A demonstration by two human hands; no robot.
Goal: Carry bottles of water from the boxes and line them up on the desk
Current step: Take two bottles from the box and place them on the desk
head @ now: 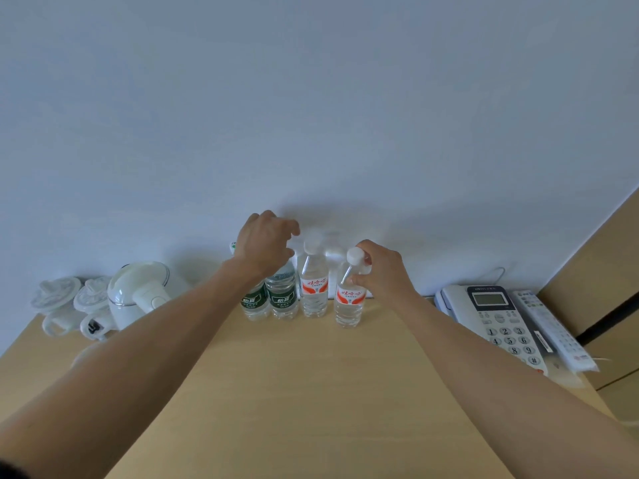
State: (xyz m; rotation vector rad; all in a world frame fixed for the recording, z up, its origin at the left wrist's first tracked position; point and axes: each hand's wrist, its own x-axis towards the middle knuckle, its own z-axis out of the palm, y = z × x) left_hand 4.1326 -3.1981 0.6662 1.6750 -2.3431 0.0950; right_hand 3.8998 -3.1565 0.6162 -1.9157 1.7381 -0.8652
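Head view: wooden desk (pixel 311 392) against a pale wall, both forearms reaching toward a row of water bottles at the back edge
Right hand (pixel 383 271): thumb and fingers pinch the neck of the rightmost red-label bottle (pixel 349 299) just under its white cap; the bottle stands on the desk, tilted slightly left at the top
Left hand (pixel 264 245): fingers loosely spread and curved, hovering above the green-label bottles, gripping nothing
Second red-label bottle (pixel 313 288): upright, just left of the held one, a small gap between them
Green-label bottles: one (pixel 283 299) beside the red pair, another (pixel 254 305) partly hidden behind the left wrist
Left side of desk: white electric kettle (pixel 138 292), two lidded white cups (pixel 57 302)
Right side of desk: desk telephone (pixel 494 316), remote control (pixel 553 330) beside it
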